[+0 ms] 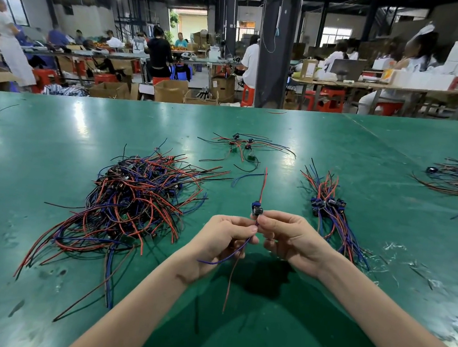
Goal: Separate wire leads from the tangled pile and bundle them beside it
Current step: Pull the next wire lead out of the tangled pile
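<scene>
Wire lead (256, 207), mid-frame over the counter (30, 278) between tangled pile (136, 198) (left) and bundle (331, 214) (right), pinched by left hand (224, 240) and right hand (289, 237); its dangling tails may snag the pile if swung carelessly.

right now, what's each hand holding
Left hand: pinches the wire lead just below its connector.
Right hand: pinches the same lead at the connector.
</scene>
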{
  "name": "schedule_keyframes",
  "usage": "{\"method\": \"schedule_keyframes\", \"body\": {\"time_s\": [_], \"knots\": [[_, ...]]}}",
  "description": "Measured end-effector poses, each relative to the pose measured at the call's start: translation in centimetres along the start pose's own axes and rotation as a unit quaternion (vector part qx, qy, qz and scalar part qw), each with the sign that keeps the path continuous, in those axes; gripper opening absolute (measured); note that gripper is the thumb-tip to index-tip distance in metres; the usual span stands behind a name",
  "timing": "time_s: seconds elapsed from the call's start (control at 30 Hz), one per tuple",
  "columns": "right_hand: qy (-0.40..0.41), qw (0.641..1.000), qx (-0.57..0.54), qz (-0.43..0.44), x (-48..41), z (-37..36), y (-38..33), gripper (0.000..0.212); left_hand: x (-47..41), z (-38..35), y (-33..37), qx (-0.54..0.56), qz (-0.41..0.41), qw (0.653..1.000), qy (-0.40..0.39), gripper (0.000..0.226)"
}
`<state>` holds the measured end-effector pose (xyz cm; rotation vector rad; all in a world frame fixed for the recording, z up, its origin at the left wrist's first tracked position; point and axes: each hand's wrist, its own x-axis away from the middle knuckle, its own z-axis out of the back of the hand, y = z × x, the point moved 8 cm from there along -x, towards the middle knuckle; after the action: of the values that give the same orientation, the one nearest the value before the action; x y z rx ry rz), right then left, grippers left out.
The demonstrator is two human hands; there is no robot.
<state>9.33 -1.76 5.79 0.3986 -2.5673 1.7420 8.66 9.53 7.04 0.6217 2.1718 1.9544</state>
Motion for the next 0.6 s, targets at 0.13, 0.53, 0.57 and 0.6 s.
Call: {"method": "schedule_keyframes", "body": {"time_s": [0.13,0.53,0.57,0.6], "knots": [[-0.011,1.0,-0.001,-0.003,0.11,-0.14,-0.02,0.009,-0.04,0.13,0.18,-0.023,-0.015,1.0,0.008,0.011],[-0.022,0.999,0.031,-0.012,0.15,-0.32,0.27,0.023,0.11,-0.53,-0.05,-0.029,-0.019,0.999,-0.014,0.016],[-0.009,1.0,0.028,-0.004,0.1,-0.15,0.17,0.021,0.14,-0.62,-0.08,-0.026,-0.019,0.999,-0.014,0.016],[0.001,1.0,0.026,0.004,0.07,0.01,0.07,0.019,0.14,-0.65,-0.07,-0.024,-0.02,0.999,-0.011,0.016]]}}
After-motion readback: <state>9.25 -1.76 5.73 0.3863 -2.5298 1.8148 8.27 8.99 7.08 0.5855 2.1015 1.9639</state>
